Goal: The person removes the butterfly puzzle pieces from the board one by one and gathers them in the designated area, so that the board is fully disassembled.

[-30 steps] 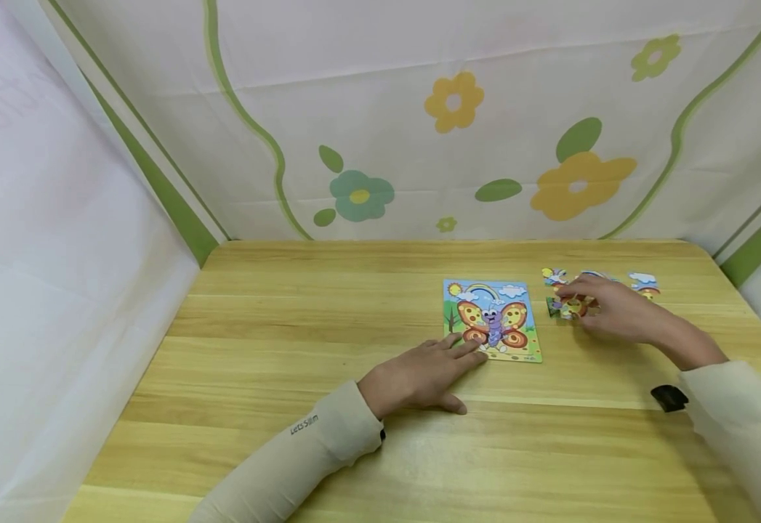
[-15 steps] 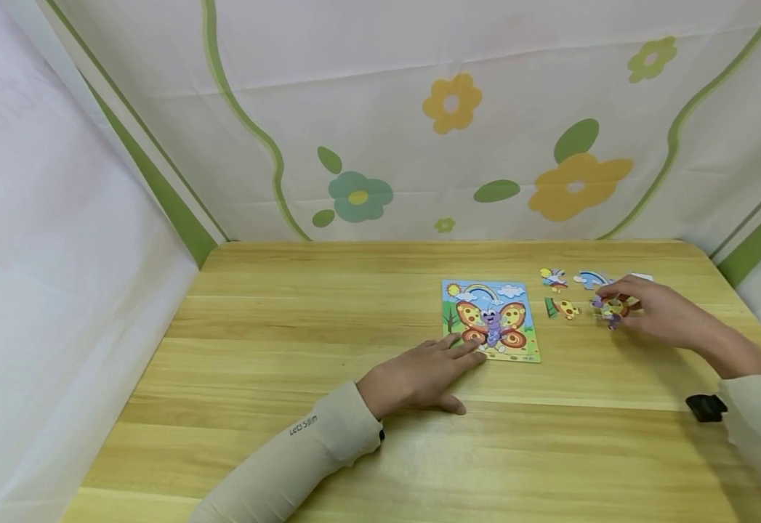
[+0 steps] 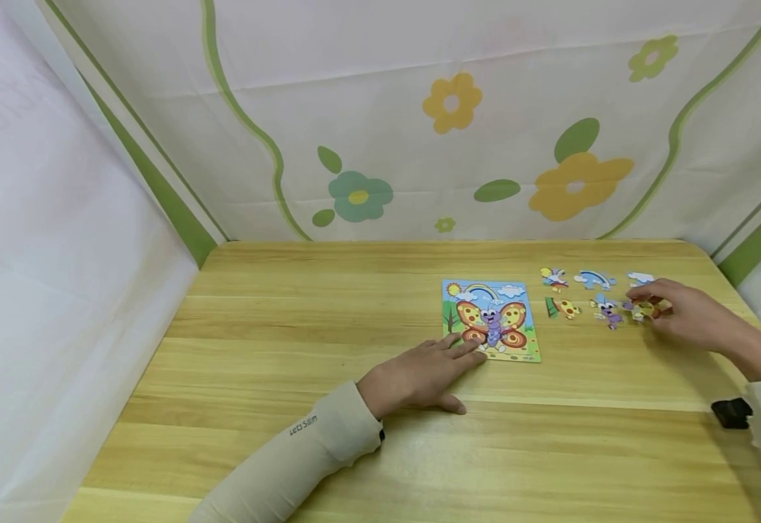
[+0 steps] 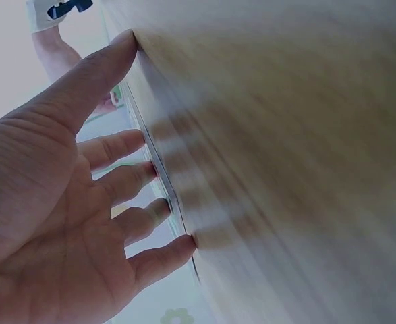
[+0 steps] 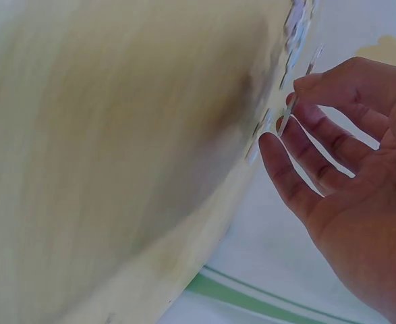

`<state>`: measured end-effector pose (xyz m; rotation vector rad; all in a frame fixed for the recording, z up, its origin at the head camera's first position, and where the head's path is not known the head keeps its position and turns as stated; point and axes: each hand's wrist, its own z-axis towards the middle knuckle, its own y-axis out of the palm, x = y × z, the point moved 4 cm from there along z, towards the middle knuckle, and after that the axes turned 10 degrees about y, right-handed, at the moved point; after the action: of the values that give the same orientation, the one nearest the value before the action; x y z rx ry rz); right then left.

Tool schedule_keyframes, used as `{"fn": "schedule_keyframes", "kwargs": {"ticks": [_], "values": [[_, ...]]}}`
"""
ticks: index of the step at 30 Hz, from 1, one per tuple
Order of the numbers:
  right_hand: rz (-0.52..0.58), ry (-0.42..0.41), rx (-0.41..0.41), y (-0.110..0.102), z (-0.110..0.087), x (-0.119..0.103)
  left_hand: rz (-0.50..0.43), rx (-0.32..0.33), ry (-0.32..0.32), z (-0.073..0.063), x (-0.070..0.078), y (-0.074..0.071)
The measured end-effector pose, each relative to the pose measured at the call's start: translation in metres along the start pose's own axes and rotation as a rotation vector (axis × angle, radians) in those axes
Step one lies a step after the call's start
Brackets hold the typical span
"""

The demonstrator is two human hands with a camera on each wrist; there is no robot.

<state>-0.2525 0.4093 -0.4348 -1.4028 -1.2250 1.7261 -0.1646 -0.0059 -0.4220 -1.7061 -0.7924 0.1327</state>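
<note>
In the head view my left hand [image 3: 429, 370] rests on the table with its fingertips on the lower left edge of a square butterfly picture board [image 3: 511, 292]. The left wrist view shows those fingers extended and the thumb touching the wood. My right hand [image 3: 694, 316] pinches a jigsaw piece [image 3: 643, 310] with yellow and red wing colours. In the right wrist view this jigsaw piece [image 5: 312, 62] is a thin slab seen edge-on, tilted and apart from the tabletop. Left of that hand lie the purple butterfly-body piece [image 3: 608, 312] and a yellow wing piece [image 3: 566, 308].
Behind them lie a sun piece [image 3: 554, 279], a rainbow piece [image 3: 594, 280] and a cloud piece [image 3: 640, 278], partly hidden by the right hand. The wooden table [image 3: 288, 327] meets a flowered white curtain [image 3: 380, 131] at the back.
My right hand has moved rightward along the front row of pieces. The yellow wing piece and the butterfly-body piece now lie uncovered on the table. The left hand has stayed put.
</note>
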Motion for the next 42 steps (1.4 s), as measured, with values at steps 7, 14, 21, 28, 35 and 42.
{"fn": "schedule_keyframes", "kwargs": {"ticks": [7, 14, 21, 28, 35, 42], "values": [[-0.067, -0.010, 0.021, -0.002, -0.003, 0.009, -0.013, -0.001, -0.004, 0.000, 0.000, 0.000], [-0.095, -0.026, 0.029, -0.001, -0.003, 0.013, -0.003, 0.004, -0.003, -0.001, 0.000, 0.000], [-0.112, -0.041, 0.038, 0.001, -0.002, 0.011, -0.004, 0.004, 0.001, 0.000, 0.000, -0.001], [-0.073, -0.058, 0.041, 0.001, -0.005, 0.011, -0.018, 0.004, 0.000, 0.000, 0.001, -0.001], [-0.143, 0.100, -0.014, -0.004, -0.007, 0.019, -0.023, 0.006, 0.001, -0.001, 0.000, 0.000], [-0.112, 0.186, -0.054, -0.007, -0.011, 0.030, -0.024, 0.009, 0.008, -0.001, 0.000, -0.001]]}}
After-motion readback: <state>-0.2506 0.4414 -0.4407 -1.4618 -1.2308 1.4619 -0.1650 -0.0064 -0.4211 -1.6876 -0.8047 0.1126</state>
